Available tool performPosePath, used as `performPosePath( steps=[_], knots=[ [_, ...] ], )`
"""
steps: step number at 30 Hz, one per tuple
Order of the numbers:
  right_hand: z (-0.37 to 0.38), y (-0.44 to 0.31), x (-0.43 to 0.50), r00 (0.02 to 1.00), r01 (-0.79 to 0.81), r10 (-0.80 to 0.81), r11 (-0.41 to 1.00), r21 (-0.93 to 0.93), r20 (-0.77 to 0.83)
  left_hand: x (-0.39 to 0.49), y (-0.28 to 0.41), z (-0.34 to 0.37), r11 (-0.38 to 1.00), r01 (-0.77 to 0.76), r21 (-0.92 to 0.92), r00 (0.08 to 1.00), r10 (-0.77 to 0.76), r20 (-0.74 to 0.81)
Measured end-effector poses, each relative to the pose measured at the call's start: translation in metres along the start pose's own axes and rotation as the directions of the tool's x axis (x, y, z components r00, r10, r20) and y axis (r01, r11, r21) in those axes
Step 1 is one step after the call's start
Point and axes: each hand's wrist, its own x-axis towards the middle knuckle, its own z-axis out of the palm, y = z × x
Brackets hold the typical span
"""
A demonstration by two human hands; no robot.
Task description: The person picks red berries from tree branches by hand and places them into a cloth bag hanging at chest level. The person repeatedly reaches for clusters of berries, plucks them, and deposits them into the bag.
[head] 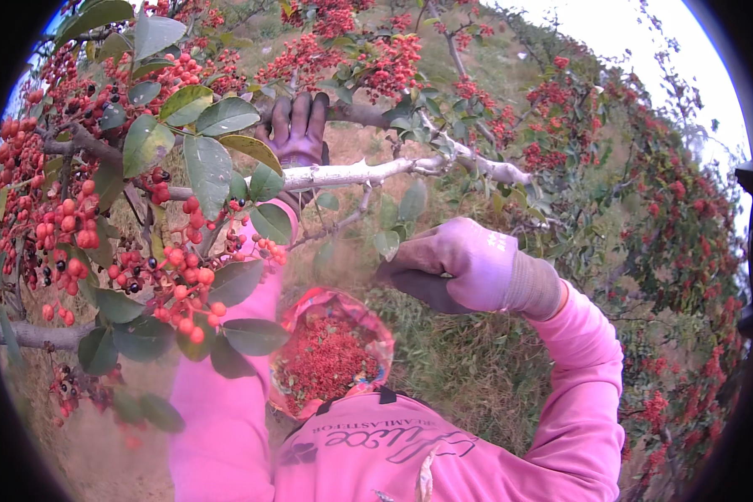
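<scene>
My left hand [298,128], in a purple and dark work glove, reaches under a pale thorny branch [351,172] and has its fingers over a thicker brown branch [361,115]. My right hand [455,267], gloved the same way, is at the right of centre with its fingers curled and fingertips beside a green leaf [387,243]; whether it pinches the leaf or anything else cannot be told. Below, at my waist, a bag-like container [386,339] with a colourful rim holds many small red berries [326,357] with bits of green.
Red berry clusters [188,282] and large leaves [206,172] hang close at the left, among branches. More clusters [395,66] grow beyond my left hand. A thorny twig [345,223] crosses between my hands. Dense berry bushes [671,251] stand at the right, over dry grass.
</scene>
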Motion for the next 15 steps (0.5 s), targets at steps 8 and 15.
performPosePath(
  steps=[8,15],
  knots=[
    [-0.094,0.038,0.066,0.832,-0.124,-0.346,0.647,-0.752,-0.435,0.0,0.0,-0.012,1.0,0.009,-0.01,0.986,-0.008,0.169],
    [-0.104,0.09,0.113,0.947,-0.05,-0.312,0.087,-0.995,-0.075,-0.001,-0.001,-0.002,0.996,0.075,-0.041,0.969,-0.063,0.239]
  ],
)
